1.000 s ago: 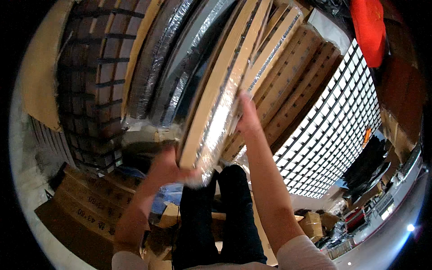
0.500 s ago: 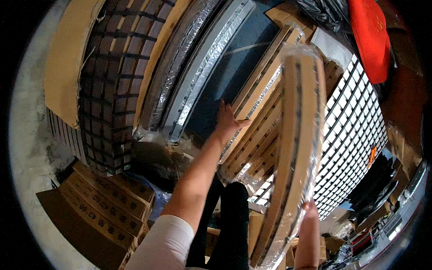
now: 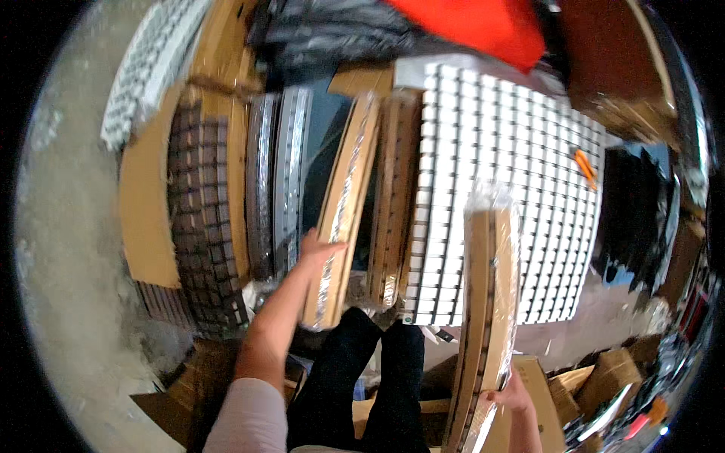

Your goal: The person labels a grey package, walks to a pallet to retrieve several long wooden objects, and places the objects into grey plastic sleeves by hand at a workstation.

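Observation:
My right hand (image 3: 515, 392) grips the lower part of a long bundle of tan slats (image 3: 489, 287) in clear plastic wrap. That bundle stands on the right, its upper end over a white panel (image 3: 445, 249) with a black grid. On the left, my left hand (image 3: 321, 248) is closed on a second plastic-wrapped tan bundle (image 3: 349, 189), its thumb across the top face and the other fingers at the left side, partly hidden. This bundle leans slightly, its lower end near my knees. A browner wrapped bundle (image 3: 391, 204) lies just right of it.
Grey wrapped bundles (image 3: 291, 181) and a brown block with black grid lines (image 3: 202, 204) stand to the left, beside cardboard (image 3: 145, 219). Black plastic (image 3: 325, 38) and a red item (image 3: 483, 26) lie at the back. An orange tool (image 3: 585, 167) rests on the white panel. Open cartons (image 3: 532, 385) are near right.
The view has turned, so the bundles now run more upright and the white panel shows more fully. The left bundle stands apart from the browner one. My right hand still holds its bundle, now lower.

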